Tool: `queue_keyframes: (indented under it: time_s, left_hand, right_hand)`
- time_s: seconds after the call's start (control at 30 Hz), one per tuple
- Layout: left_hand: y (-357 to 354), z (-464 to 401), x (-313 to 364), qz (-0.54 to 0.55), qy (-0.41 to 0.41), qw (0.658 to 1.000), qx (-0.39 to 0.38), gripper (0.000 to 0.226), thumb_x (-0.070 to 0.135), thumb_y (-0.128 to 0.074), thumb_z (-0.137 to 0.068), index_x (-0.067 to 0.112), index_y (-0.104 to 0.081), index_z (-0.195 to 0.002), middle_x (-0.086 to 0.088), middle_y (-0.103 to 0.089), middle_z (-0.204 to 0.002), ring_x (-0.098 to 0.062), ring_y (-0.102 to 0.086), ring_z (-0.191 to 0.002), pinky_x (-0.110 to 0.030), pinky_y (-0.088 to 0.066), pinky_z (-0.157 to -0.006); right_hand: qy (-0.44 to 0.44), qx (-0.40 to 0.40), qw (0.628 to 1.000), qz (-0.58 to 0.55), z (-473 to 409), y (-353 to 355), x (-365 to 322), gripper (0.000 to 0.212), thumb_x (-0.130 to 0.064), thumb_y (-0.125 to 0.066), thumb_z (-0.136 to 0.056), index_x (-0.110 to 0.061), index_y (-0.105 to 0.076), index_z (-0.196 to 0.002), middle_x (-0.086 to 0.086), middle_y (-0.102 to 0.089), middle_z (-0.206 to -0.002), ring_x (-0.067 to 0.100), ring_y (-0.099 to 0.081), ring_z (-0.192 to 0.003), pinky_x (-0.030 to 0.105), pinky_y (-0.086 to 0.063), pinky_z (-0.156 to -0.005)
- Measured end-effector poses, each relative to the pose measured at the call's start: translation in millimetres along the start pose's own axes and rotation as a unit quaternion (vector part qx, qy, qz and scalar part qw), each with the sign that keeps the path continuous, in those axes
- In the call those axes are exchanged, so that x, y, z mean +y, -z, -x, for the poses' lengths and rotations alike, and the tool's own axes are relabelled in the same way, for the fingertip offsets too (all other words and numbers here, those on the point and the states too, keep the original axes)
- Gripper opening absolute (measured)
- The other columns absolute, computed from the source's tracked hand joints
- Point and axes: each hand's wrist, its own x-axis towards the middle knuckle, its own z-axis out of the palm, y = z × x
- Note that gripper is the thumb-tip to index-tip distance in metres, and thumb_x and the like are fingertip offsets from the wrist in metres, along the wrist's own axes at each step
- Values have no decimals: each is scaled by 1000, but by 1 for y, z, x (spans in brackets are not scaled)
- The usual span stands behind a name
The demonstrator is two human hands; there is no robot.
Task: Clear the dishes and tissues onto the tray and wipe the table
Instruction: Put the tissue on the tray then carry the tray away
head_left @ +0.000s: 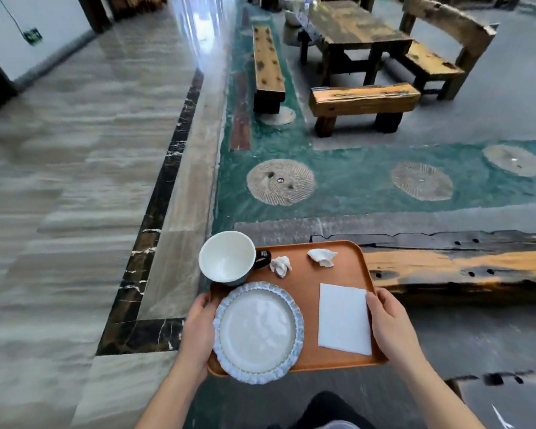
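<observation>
Two crumpled white tissues (300,260), white mug (226,258), scalloped grey plate (258,331) loaded; my left hand (198,329) and right hand (390,326) grip orange tray (307,286) edges; wiping unconfirmed.

This looks like a café or tea house dining hall with rustic decor. Heavy tables (353,23) of rough, weathered timber stand with matching plank benches (364,100) on a grey floor, and a green strip of flooring (353,178) set with round millstones (281,182) runs between the seating areas. To the left lies a polished marble walkway (74,181). A serving tray (303,292) carries used crockery and crumpled tissues (321,257)
</observation>
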Motion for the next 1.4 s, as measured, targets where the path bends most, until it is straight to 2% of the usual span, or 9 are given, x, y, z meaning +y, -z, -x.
queue_keyframes:
  time_s: [0.17,0.27,0.37,0.47,0.63,0.77,0.9,1.13,1.4]
  left_hand:
    - [-5,-65,27,16,15,1000,6,18,24,-58,-99,21,-68,-114,2,-79,-87,-23,-76,-82,-32,-56,-62]
    - [-19,-108,51,24,15,1000,7,16,24,-58,-100,21,-67,-113,-4,-78,-92,-26,-75,-83,-35,-57,-65]
    - [-41,-157,82,20,3,1000,13,10,25,-57,-101,25,-65,-107,0,-75,-93,-20,-73,-80,-30,-54,-59]
    - [-65,-204,120,7,-6,1000,15,20,25,-56,-101,21,-62,-120,-1,-75,-98,-18,-74,-79,-25,-54,-52]
    - [-105,-273,176,-10,-16,1000,12,17,23,-54,-102,19,-61,-118,0,-72,-94,-15,-69,-75,-24,-51,-50]
    - [-135,-336,209,-23,-14,1000,6,22,24,-55,-102,14,-64,-120,-6,-74,-99,-20,-72,-79,-28,-53,-54]
    - [-175,-409,248,-27,-6,1000,-10,20,25,-56,-101,15,-66,-116,-11,-76,-100,-24,-74,-78,-28,-54,-53]
    - [-236,-548,312,-15,5,999,-40,10,17,-56,-101,17,-66,-99,-15,-74,-98,-23,-70,-73,-31,-50,-58]
    - [-287,-735,426,-12,-7,996,-89,10,19,-58,-100,20,-67,-104,-6,-77,-95,-19,-73,-75,-29,-53,-56]
  right_hand:
    - [-8,-33,999,-36,-57,-25,-39,9,-34,-54,-99,-32,-57,-90,-8,-70,-94,18,-69,-84,43,-57,-76]
    - [2,-33,999,-24,-105,-40,-56,10,-35,-57,-96,-29,-62,-102,-7,-72,-98,15,-69,-86,43,-58,-77]
    - [-1,-44,998,-40,-161,-54,-78,22,-36,-58,-96,-23,-60,-113,-6,-70,-102,14,-68,-89,33,-54,-70]
    - [-6,-58,997,-52,-219,-63,-106,22,-40,-57,-96,-23,-60,-109,-6,-71,-97,14,-69,-85,31,-52,-65]
    - [-27,-76,994,-75,-309,-75,-148,19,-41,-57,-96,-24,-61,-105,-3,-73,-93,15,-70,-81,29,-52,-62]
    - [-33,-59,996,-53,-378,-80,-174,12,-32,-60,-94,-25,-62,-103,-5,-73,-96,15,-70,-84,43,-58,-78]
    - [-37,-35,997,-55,-447,-79,-208,4,-27,-60,-95,-23,-62,-94,-4,-72,-87,17,-69,-80,39,-55,-74]
    - [-55,23,997,-55,-576,-101,-257,30,-34,-49,-100,-8,-60,-89,17,-65,-85,20,-55,-70,36,-39,-64]
    - [-38,83,996,-12,-751,-160,-347,26,-23,-42,-103,-13,-59,-85,5,-65,-83,24,-60,-82,37,-41,-70]
